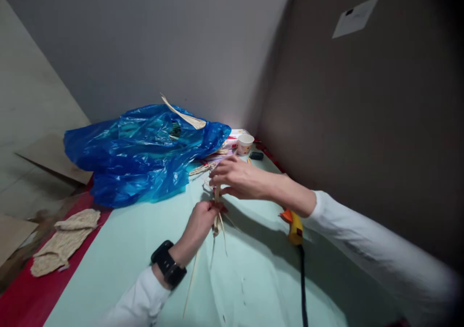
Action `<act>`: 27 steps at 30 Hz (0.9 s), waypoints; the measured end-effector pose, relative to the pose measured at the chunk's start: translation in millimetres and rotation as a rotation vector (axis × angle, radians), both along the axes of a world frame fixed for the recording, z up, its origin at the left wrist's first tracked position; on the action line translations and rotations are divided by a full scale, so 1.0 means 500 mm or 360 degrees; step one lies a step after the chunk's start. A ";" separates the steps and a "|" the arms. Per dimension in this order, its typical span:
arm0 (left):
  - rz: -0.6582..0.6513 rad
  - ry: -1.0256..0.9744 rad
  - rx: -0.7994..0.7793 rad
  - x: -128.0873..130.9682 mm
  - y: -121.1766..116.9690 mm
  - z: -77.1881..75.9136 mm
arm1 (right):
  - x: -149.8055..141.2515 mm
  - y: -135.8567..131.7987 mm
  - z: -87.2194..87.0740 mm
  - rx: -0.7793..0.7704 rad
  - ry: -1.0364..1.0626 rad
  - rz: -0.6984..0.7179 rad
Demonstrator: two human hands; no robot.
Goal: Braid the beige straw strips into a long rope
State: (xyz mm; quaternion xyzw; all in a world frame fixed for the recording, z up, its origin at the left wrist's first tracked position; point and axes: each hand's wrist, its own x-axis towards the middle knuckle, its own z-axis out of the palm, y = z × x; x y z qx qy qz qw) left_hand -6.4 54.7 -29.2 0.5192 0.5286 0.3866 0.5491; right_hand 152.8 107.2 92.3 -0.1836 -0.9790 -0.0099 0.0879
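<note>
My left hand (200, 221) has a black watch on its wrist and pinches a small bundle of pale dried husk strips (216, 226). Thin ends of the strips hang loose below its fingers. Just above it, my right hand (239, 176) curls over from the right, its fingers and thumb closed round the upper end of the same strips. The fingertips partly hide the bundle. Under my right forearm lies a yellow corded tool (295, 230) with an orange part, like a glue gun.
A crumpled blue plastic bag (145, 158) lies at the back left, with a pale husk piece (184, 117) on top. Behind my hands stand a paper cup (245, 144) and a small black object (256, 156). A woven beige piece (67, 240) rests on the red left edge. Walls close off the back and right.
</note>
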 end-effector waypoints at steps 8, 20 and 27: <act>-0.0170 -0.0021 -0.0023 -0.004 -0.021 0.048 | 0.084 -0.042 -0.049 0.0083 -0.0198 -0.0427; -0.0141 0.0000 -0.0035 -0.008 -0.014 0.036 | 0.149 -0.159 -0.024 -0.0411 0.0103 -0.1015; -0.0088 -0.0047 -0.0040 -0.010 -0.016 0.037 | 0.139 -0.198 -0.037 -0.0619 0.0269 -0.1242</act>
